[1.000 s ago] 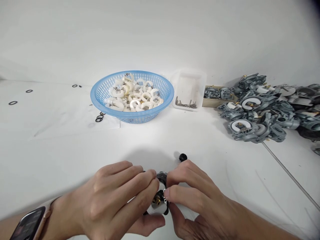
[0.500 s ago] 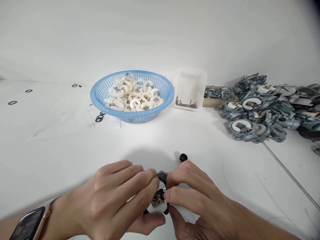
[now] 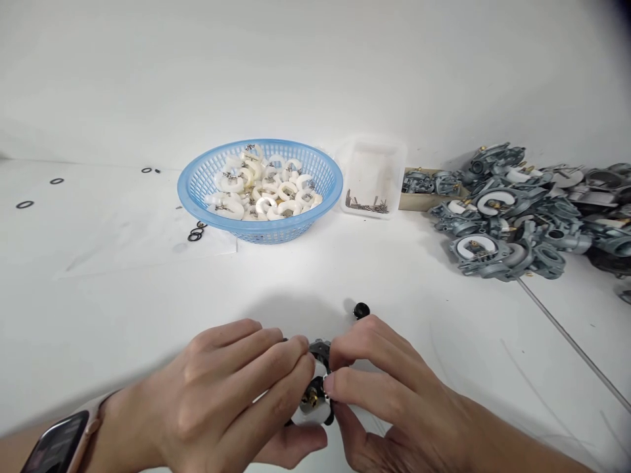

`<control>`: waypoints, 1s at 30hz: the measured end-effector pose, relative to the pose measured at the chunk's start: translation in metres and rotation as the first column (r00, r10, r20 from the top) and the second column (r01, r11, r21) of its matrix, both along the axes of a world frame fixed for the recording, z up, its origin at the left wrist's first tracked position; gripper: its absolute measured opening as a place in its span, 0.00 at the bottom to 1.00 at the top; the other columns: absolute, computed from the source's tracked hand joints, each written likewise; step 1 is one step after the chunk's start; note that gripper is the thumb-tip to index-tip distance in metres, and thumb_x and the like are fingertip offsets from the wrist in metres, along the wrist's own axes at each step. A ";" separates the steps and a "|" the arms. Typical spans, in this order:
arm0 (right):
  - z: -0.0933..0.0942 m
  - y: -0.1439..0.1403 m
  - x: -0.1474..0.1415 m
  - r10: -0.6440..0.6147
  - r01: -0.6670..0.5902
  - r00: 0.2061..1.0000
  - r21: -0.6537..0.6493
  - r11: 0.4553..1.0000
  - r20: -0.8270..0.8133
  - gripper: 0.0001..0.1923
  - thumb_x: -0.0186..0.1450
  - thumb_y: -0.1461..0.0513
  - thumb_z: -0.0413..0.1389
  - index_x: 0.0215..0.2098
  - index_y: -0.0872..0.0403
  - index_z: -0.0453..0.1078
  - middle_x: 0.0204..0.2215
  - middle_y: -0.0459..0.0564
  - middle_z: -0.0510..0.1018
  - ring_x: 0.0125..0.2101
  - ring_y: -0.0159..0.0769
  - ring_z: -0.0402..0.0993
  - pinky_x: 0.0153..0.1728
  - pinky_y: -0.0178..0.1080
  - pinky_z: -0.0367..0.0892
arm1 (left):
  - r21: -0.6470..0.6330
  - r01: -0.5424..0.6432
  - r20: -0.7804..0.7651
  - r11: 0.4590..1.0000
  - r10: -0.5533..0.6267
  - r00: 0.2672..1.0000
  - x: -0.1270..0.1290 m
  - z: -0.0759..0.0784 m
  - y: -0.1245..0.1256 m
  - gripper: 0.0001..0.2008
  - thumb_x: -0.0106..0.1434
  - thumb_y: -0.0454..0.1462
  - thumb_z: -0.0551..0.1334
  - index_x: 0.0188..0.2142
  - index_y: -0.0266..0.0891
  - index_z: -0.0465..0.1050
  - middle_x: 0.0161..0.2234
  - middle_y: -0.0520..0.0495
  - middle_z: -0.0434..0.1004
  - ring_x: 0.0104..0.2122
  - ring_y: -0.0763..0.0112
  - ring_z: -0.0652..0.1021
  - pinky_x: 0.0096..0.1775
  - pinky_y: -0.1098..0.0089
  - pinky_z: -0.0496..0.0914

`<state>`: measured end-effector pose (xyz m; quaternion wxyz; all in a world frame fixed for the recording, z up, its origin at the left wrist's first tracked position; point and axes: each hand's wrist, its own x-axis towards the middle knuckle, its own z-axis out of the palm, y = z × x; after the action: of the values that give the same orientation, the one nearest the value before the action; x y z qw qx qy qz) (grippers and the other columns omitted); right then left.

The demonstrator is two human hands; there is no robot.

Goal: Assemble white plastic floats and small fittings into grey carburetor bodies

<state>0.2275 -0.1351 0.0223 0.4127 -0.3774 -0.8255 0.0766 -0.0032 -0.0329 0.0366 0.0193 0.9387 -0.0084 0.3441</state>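
Near edge of the white table (image 3: 444, 315): the left hand (image 3: 221, 394) and right hand (image 3: 389, 394) both clasp a small grey metal carburettor body with a white float and brass centre (image 3: 314, 393). Its float face points up toward the viewer; its long axis cannot be told. A black round knob (image 3: 361, 310) lies just beyond. Far off stand a blue plastic basket of white floats (image 3: 260, 189), a clear tray of pins (image 3: 372, 179) and, to the right, a heap of grey carburettors (image 3: 522, 217).

Between our hands we see a dark grey metal part (image 3: 315, 387) with a white piece and a brass centre. Beyond our hands sits a light blue mesh basket (image 3: 207, 180) of white rings (image 3: 261, 190); beyond our right hand, dull grey castings (image 3: 517, 217).
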 end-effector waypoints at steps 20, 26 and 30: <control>-0.002 0.000 -0.001 0.014 -0.014 1.000 -0.009 1.000 -0.001 0.23 0.60 0.77 0.55 0.51 0.56 0.70 0.39 0.50 0.76 0.38 0.36 0.75 0.39 0.40 0.74 | -0.031 0.010 0.017 0.999 -0.009 1.000 0.001 0.001 -0.003 0.13 0.80 0.40 0.63 0.42 0.31 0.75 0.35 0.39 0.90 0.30 0.62 0.88 0.29 0.64 0.83; -0.002 -0.003 0.000 -0.009 0.009 1.000 -0.007 1.000 -0.028 0.22 0.61 0.77 0.55 0.51 0.56 0.71 0.40 0.50 0.77 0.38 0.36 0.76 0.41 0.41 0.75 | -0.030 0.021 0.040 0.999 -0.020 0.999 0.002 -0.001 0.000 0.13 0.79 0.40 0.64 0.42 0.30 0.77 0.34 0.39 0.89 0.30 0.62 0.87 0.29 0.65 0.82; -0.002 -0.001 -0.001 -0.003 0.003 1.000 -0.010 1.000 -0.031 0.23 0.61 0.77 0.55 0.52 0.55 0.71 0.41 0.50 0.77 0.38 0.36 0.76 0.41 0.40 0.75 | -0.024 0.024 0.022 0.999 -0.024 0.999 0.002 0.000 0.000 0.13 0.79 0.40 0.65 0.43 0.29 0.77 0.34 0.39 0.89 0.31 0.61 0.88 0.30 0.65 0.82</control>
<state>0.2266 -0.1364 0.0208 0.4235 -0.3795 -0.8180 0.0861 -0.0014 -0.0326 0.0370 0.0348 0.9344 -0.0155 0.3542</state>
